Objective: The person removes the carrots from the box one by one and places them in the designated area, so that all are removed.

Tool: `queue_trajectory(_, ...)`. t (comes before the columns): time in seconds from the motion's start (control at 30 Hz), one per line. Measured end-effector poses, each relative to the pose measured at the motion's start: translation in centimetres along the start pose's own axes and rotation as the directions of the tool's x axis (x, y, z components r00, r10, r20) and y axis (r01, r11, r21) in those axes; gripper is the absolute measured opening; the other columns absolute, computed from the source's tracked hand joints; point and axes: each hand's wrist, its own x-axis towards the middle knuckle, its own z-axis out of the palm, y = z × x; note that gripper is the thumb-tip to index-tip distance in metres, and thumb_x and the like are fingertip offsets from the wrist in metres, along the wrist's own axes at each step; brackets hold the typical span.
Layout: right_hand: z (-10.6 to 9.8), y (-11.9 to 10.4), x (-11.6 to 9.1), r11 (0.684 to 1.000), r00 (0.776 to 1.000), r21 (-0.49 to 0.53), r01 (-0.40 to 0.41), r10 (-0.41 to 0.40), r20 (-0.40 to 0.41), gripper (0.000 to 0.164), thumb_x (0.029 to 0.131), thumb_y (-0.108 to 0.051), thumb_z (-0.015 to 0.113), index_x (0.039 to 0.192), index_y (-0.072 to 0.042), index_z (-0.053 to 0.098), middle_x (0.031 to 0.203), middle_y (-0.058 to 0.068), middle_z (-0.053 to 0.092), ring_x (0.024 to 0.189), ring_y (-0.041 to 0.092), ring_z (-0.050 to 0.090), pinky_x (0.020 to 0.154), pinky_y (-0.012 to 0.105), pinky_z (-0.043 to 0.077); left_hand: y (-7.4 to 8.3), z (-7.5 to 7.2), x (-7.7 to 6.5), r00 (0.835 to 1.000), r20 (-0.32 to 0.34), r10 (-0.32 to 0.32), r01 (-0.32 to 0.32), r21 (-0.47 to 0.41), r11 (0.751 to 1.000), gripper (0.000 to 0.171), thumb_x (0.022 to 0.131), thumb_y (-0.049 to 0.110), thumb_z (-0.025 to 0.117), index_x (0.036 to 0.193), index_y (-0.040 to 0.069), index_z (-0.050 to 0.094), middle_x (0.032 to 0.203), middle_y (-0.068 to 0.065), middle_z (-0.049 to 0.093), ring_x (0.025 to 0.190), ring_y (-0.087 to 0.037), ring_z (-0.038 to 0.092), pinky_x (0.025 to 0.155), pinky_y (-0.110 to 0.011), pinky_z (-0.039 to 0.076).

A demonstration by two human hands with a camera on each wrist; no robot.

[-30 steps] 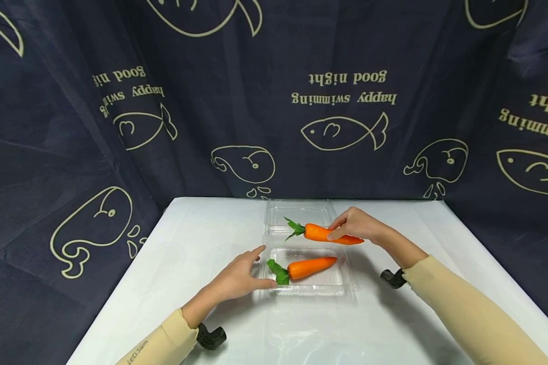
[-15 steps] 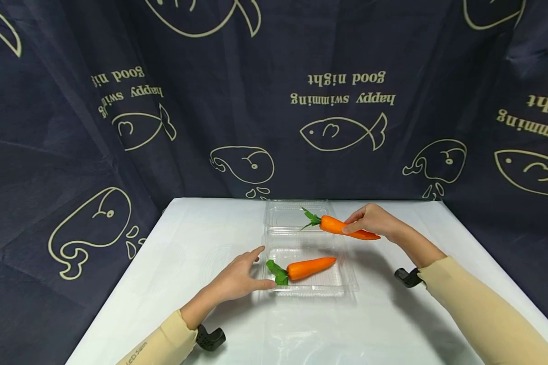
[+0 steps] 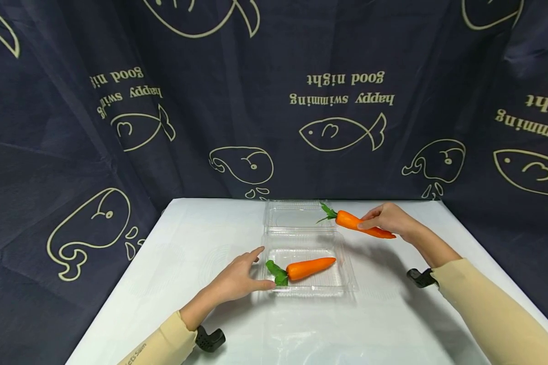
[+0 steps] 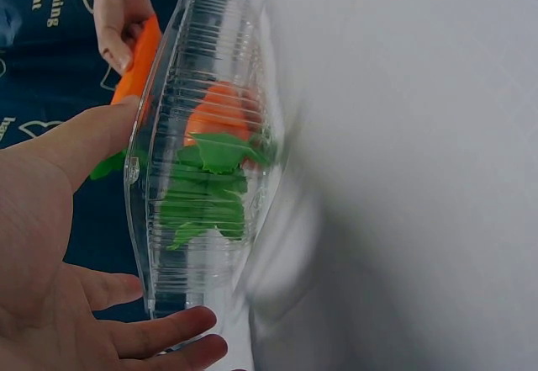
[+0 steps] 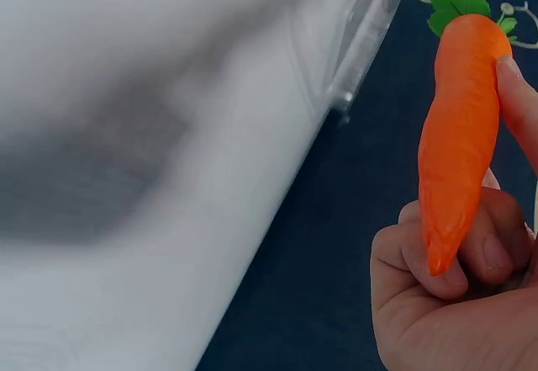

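My right hand [image 3: 388, 219] pinches an orange carrot [image 3: 348, 220] with green leaves, held up above the table near the back right of a clear plastic box. In the right wrist view the carrot [image 5: 462, 127] points its tip toward the palm. Another carrot [image 3: 308, 268] lies inside the clear hinged box [image 3: 344, 253], its leaves at the left end. The box's lid [image 3: 297, 217] is folded back behind it. At the box's left side rests my left hand [image 3: 238, 276], fingers spread and thumb at the front left corner. The left wrist view shows the left hand [image 4: 76, 245] against the box wall.
The white table [image 3: 201, 238] carries the box. A dark blue curtain [image 3: 265, 91] with fish and whale drawings hangs behind and beside the table. Black wrist devices [image 3: 211, 338] are worn on both arms.
My right hand has moved to the right and slightly back with its carrot, from over the box toward its right side. The left hand and the carrot in the box have stayed put.
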Motion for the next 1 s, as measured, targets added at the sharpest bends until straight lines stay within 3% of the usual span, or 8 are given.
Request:
queue_trajectory(0.6,-2.7,4.1,-0.2,0.995,0.992,0.021,-0.096,0.097,-0.077,0.048,0.081,-0.041,0.083,0.111,-0.004,0.077,0.087,-0.004,0.073,0.08,0.018,0.062,0.068,0.029,0.051,0.1,0.0,0.1,1.0,0.005,-0.002,0.002,-0.009,1.0,0.102,0.079,0.054,0.081,0.158,0.012,0.033,0.144,-0.017,0.056,0.138,-0.038,0.046,0.112,-0.06,0.038)
queue_trajectory(0.8,-3.2,5.0,-0.4,0.992,0.987,0.016,-0.126,0.127,-0.099,0.057,0.081,-0.045,0.082,0.116,-0.001,0.073,0.088,-0.006,0.071,0.083,0.018,0.059,0.07,0.029,0.05,0.1,0.0,0.1,1.0,0.004,-0.003,0.003,-0.008,1.0,0.101,0.079,0.054,0.081,0.158,0.012,0.033,0.144,-0.017,0.056,0.138,-0.038,0.047,0.112,-0.059,0.038)
queue_trajectory(1.0,-3.5,5.8,-0.6,0.99,0.981,0.026,-0.141,0.143,-0.133,0.056,0.081,-0.045,0.082,0.115,-0.001,0.074,0.086,-0.008,0.068,0.079,0.014,0.057,0.067,0.028,0.05,0.1,0.0,0.1,1.0,0.004,-0.008,0.008,-0.009,1.0,0.101,0.079,0.054,0.082,0.158,0.012,0.034,0.144,-0.018,0.056,0.138,-0.038,0.047,0.112,-0.06,0.038)
